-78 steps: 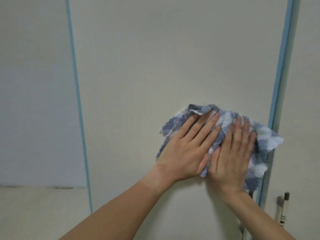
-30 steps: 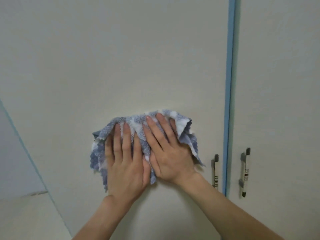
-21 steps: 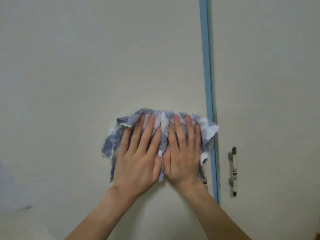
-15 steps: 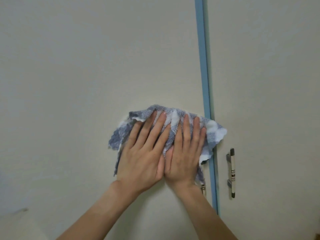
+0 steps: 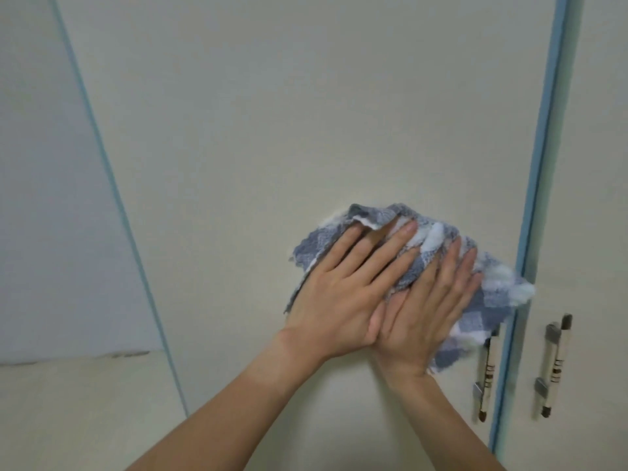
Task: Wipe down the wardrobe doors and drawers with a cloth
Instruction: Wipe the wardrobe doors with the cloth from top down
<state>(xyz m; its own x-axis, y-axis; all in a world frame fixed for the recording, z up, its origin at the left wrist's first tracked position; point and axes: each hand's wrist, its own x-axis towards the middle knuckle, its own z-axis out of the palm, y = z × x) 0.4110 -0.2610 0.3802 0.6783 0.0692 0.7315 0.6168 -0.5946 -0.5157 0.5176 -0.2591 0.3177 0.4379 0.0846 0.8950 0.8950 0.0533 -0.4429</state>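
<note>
Checked cloth [image 5: 503,294] pressed flat against cream wardrobe door [image 5: 306,130] by left hand [image 5: 343,294] and right hand [image 5: 421,317], fingers straight

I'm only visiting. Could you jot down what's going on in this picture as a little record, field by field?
Activity: wiping
Surface: cream wardrobe door
Tool: cloth, blue-and-white checked, crumpled, its right corner overlapping the blue edge strip
Hands: left hand and right hand side by side, flat, fingers straight, pressing the cloth to the door
Handles: near handle just under the cloth's lower edge; far handle beyond the strip, on the neighbouring door
</note>
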